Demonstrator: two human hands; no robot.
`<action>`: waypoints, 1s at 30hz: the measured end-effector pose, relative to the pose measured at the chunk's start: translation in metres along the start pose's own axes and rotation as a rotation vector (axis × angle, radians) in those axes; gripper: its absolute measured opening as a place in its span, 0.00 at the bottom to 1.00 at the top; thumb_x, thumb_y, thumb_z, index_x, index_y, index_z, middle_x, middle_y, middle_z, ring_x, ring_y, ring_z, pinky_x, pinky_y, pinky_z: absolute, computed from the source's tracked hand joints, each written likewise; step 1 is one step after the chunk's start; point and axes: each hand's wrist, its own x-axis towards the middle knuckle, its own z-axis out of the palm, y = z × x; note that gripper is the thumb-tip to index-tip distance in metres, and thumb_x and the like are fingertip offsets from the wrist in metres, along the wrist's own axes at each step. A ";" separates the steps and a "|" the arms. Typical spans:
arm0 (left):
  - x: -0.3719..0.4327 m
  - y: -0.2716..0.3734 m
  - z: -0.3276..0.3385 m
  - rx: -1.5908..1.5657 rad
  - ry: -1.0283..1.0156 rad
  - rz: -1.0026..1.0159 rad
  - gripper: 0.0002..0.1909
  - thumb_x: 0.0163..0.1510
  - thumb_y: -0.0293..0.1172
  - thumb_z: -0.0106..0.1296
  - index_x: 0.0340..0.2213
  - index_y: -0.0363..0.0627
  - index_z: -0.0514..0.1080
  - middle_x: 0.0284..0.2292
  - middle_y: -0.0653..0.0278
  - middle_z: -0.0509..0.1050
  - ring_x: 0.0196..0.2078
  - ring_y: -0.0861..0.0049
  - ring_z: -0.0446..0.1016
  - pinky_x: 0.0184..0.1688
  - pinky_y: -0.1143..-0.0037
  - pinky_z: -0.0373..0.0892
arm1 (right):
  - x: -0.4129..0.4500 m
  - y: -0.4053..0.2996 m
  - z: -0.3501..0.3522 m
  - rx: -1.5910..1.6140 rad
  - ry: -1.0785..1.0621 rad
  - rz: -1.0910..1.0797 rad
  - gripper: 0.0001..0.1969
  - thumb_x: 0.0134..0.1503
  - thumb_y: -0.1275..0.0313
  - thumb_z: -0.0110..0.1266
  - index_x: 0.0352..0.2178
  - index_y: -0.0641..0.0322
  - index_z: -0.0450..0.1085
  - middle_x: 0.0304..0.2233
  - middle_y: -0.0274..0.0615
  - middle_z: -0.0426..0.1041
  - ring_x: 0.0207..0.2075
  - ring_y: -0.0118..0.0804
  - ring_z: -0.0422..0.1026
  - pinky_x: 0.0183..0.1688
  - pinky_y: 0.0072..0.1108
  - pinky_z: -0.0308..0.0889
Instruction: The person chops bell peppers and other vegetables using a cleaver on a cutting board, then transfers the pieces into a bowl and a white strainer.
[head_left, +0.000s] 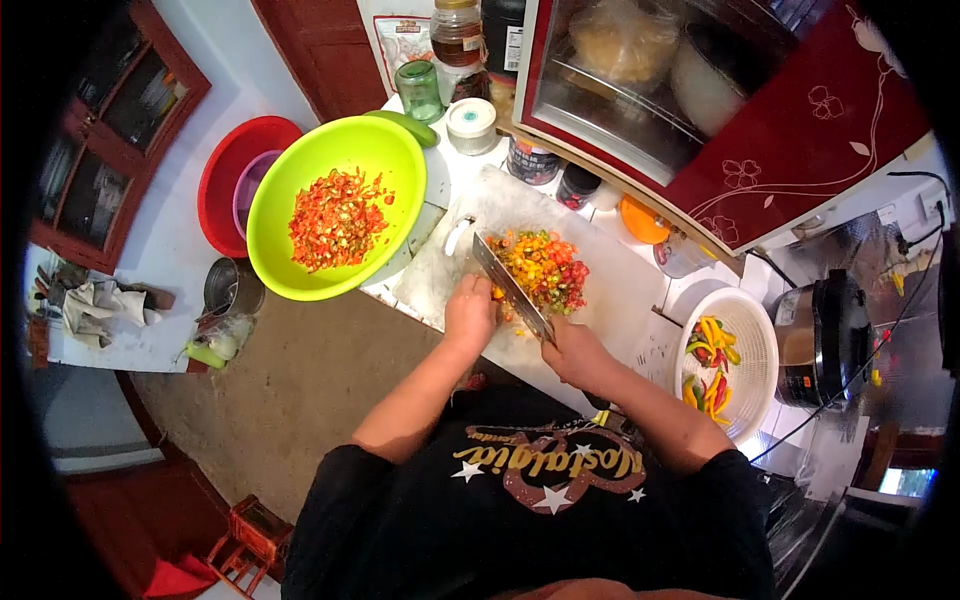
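Note:
My right hand (574, 351) grips a cleaver (504, 276), its wide blade standing over a white plastic cutting board (607, 247). Chopped red, yellow and green peppers (544, 266) lie heaped on the board, along the far side of the blade. My left hand (471, 311) is at the board's near edge, left of the blade, its fingers curled; whether they hold a piece of pepper cannot be seen. A lime-green basin (262, 217) with chopped red peppers (337, 221) is at the left. Whole yellow, red and green peppers (712, 345) lie in a white plastic colander (763, 360) at the right.
A red basin (217, 187) sits behind the green one. Along the back are a green glass jar (420, 94), a white-lidded container (471, 127), dark jars (577, 186), an orange lid (643, 220) and a red cabinet (795, 142). A rice cooker (821, 337) stands beyond the colander.

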 end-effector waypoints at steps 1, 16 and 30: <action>0.001 0.001 0.000 -0.001 0.001 0.000 0.12 0.36 0.19 0.54 0.27 0.37 0.65 0.27 0.51 0.67 0.32 0.52 0.68 0.33 0.64 0.66 | -0.003 -0.001 -0.001 -0.020 -0.026 0.015 0.13 0.51 0.70 0.44 0.34 0.71 0.60 0.24 0.64 0.69 0.30 0.62 0.69 0.34 0.42 0.64; 0.000 0.010 -0.021 -0.048 -0.076 -0.064 0.16 0.39 0.28 0.60 0.31 0.37 0.68 0.30 0.53 0.68 0.35 0.54 0.69 0.36 0.65 0.66 | -0.004 0.005 -0.001 -0.111 0.017 -0.071 0.14 0.51 0.70 0.45 0.36 0.71 0.60 0.23 0.62 0.69 0.28 0.60 0.70 0.33 0.42 0.64; -0.012 0.011 -0.006 0.069 -0.081 -0.133 0.06 0.42 0.25 0.55 0.24 0.38 0.69 0.27 0.52 0.68 0.27 0.54 0.71 0.29 0.64 0.68 | 0.024 0.014 0.026 -0.177 -0.011 -0.112 0.13 0.50 0.71 0.44 0.33 0.73 0.59 0.22 0.62 0.69 0.27 0.61 0.69 0.31 0.43 0.64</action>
